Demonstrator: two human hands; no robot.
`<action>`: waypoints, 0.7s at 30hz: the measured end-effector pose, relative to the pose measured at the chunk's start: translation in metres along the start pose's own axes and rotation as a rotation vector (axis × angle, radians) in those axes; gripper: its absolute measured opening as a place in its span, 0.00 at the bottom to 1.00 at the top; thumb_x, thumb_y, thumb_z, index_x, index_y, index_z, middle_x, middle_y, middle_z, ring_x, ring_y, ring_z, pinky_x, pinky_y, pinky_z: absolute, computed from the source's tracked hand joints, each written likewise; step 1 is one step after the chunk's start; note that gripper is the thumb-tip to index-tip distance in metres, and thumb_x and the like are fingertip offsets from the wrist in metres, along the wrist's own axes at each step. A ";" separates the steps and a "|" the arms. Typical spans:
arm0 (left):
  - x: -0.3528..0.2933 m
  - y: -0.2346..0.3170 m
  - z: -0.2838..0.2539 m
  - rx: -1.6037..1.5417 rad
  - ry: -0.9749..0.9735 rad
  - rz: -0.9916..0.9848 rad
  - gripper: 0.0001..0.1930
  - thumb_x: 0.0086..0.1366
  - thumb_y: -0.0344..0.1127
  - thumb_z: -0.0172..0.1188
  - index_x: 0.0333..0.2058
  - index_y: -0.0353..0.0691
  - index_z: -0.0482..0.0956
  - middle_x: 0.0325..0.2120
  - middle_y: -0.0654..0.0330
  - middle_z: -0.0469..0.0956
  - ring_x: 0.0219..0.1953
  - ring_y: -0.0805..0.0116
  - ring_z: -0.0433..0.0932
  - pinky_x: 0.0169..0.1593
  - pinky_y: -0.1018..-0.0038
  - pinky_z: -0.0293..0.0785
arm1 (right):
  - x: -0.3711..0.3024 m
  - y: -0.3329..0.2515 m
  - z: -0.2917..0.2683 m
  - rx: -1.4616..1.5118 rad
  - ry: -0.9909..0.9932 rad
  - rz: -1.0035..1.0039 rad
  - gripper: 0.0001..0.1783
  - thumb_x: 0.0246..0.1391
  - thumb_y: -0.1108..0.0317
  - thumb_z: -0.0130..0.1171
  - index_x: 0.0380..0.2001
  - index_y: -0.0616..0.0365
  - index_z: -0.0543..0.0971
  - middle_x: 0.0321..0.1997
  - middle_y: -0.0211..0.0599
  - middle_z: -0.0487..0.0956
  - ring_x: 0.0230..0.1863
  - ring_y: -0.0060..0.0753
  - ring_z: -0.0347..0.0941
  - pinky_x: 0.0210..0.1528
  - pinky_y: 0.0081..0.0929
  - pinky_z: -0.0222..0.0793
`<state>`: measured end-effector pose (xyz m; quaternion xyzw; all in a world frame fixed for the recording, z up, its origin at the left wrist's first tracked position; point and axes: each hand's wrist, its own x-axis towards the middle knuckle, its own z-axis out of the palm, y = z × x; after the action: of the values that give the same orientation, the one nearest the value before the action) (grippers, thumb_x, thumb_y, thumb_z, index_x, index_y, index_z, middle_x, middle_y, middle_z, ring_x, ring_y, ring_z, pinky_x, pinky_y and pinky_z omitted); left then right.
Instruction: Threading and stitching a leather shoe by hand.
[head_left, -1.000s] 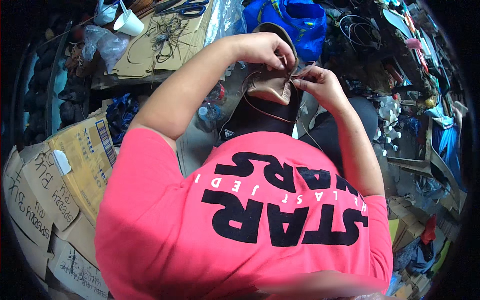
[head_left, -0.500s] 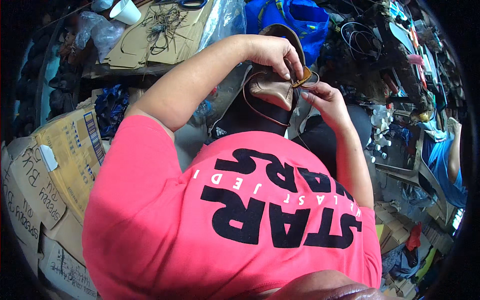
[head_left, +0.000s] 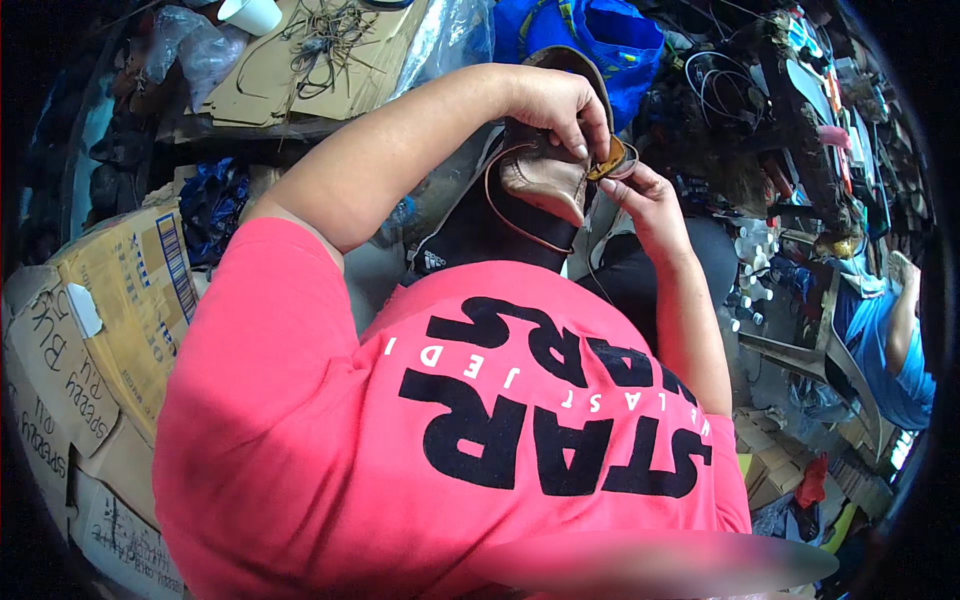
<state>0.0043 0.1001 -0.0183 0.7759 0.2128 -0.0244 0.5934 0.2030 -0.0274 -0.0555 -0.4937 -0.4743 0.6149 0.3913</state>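
Observation:
A tan leather shoe (head_left: 543,183) rests over my lap, its toe toward me. My left hand (head_left: 568,108) reaches across its top, with thumb and fingers closed on the shoe's edge by a yellow-lined leather flap (head_left: 606,163). To the right of that flap, my right hand (head_left: 648,205) pinches a brown leather lace, which makes a small loop between the hands. Another length of lace (head_left: 497,208) curves down the shoe's left side and under the toe. The fingertips partly hide where lace and flap meet. A thin strand hangs below my right hand.
Ahead on the left, flat cardboard (head_left: 262,85) carries a tangle of laces (head_left: 330,45), beside a white cup (head_left: 250,15). A blue bag (head_left: 625,60) stands beyond the shoe. Cardboard boxes (head_left: 130,300) crowd my left. Another person's arm (head_left: 905,315) shows at far right.
The right fingertips have come slightly closer to the yellow-lined flap, and the lace loop beside it looks smaller. The left hand keeps its grip on the shoe. The whole view has shifted a little.

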 end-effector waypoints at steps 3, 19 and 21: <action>0.001 0.000 0.000 -0.029 -0.004 0.031 0.13 0.51 0.27 0.64 0.38 0.39 0.83 0.29 0.66 0.79 0.25 0.79 0.70 0.29 0.81 0.69 | 0.005 0.006 -0.008 0.049 -0.048 0.046 0.11 0.51 0.72 0.61 0.39 0.60 0.78 0.39 0.27 0.78 0.42 0.17 0.70 0.49 0.20 0.64; 0.005 -0.003 0.005 0.016 0.046 0.083 0.13 0.50 0.26 0.65 0.37 0.40 0.83 0.28 0.64 0.80 0.26 0.78 0.72 0.29 0.81 0.69 | 0.025 0.029 -0.030 0.349 -0.226 0.205 0.13 0.50 0.75 0.59 0.42 0.57 0.76 0.39 0.25 0.77 0.40 0.19 0.70 0.46 0.19 0.63; 0.004 -0.006 0.006 0.020 0.064 0.086 0.13 0.49 0.25 0.65 0.36 0.41 0.83 0.27 0.64 0.80 0.25 0.79 0.72 0.29 0.81 0.69 | 0.025 0.025 -0.026 0.356 -0.233 0.214 0.13 0.50 0.75 0.58 0.41 0.57 0.75 0.39 0.25 0.77 0.40 0.19 0.70 0.46 0.19 0.63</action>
<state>0.0074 0.0971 -0.0268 0.7905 0.1979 0.0238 0.5791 0.2227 -0.0045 -0.0871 -0.3901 -0.3452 0.7796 0.3477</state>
